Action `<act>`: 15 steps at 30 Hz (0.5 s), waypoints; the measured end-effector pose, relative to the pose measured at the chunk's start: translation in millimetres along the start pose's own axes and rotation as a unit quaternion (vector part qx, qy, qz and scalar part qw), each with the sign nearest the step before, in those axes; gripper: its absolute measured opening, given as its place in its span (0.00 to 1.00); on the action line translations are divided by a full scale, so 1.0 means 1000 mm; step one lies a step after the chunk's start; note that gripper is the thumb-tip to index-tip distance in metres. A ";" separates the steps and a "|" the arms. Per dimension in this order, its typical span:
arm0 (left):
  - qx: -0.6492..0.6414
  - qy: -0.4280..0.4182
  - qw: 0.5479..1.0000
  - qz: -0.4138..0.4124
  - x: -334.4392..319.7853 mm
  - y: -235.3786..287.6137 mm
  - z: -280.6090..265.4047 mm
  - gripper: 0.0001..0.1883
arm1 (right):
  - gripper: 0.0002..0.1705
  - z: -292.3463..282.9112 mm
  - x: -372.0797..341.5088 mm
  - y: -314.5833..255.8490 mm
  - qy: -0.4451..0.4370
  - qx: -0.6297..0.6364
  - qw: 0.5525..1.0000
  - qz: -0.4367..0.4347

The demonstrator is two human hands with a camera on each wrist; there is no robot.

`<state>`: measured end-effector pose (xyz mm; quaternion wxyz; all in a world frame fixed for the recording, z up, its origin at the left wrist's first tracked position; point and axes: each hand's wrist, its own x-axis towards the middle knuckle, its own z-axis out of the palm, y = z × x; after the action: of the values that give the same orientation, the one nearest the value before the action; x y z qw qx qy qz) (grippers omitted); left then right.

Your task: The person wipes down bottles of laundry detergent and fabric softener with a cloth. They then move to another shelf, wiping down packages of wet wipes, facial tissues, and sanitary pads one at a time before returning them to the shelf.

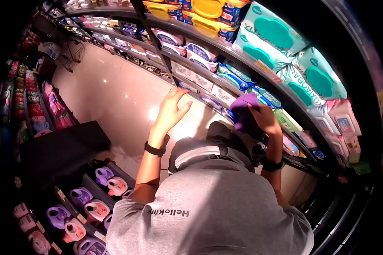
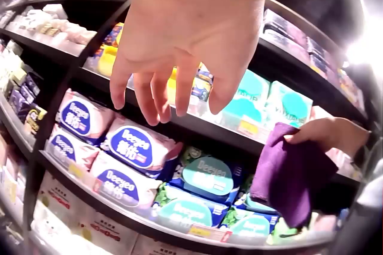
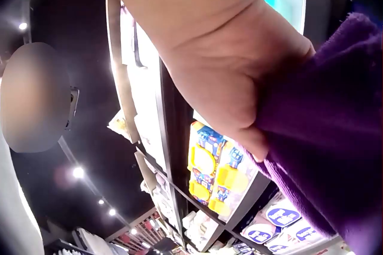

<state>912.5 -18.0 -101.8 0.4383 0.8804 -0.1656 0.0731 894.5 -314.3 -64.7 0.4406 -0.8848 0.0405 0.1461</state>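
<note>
Purple cloth [image 2: 293, 177]: pinched near its top by the right hand [image 1: 266, 119], presumably so it drapes freely, beside shelved packs [image 2: 207, 175]. Left hand [image 1: 171, 111] wide, fingers apart, empty.

Your head view has hard contrast: the floor [image 1: 115, 85] is bright with hot glare spots, the gray shirt [image 1: 157, 225] is split by a shadow, and the corners go black. You get fisheye bending on the shelves [image 1: 225, 46]. Left wrist: white flare at your right edge, soft detail toward the rim. Right wrist: ceiling lights [image 3: 78, 172] glow as points against a dark ceiling [image 3: 66, 19], white packs [image 3: 143, 96] blow out, purple cloth [image 3: 323, 123] reads dark up close.
</note>
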 end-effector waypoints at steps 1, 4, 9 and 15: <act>-0.003 0.005 1.000 -0.010 -0.008 -0.009 -0.004 0.16 | 0.16 0.001 0.008 0.002 -0.015 -0.047 0.999 0.008; 0.024 0.026 0.998 -0.048 -0.030 -0.030 -0.017 0.15 | 0.21 0.016 0.027 0.002 -0.038 -0.023 0.998 -0.038; -0.020 0.055 0.984 -0.170 -0.057 -0.053 -0.031 0.16 | 0.27 0.057 0.079 -0.019 -0.128 0.001 0.991 -0.024; -0.021 0.056 0.980 -0.190 -0.027 -0.086 -0.070 0.16 | 0.18 0.112 0.150 -0.083 -0.114 0.038 0.988 -0.098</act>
<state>918.6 92.0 -131.3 0.4708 0.8811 0.0277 0.0346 1029.1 -166.7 -108.4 0.4880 -0.8445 -0.0912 0.2007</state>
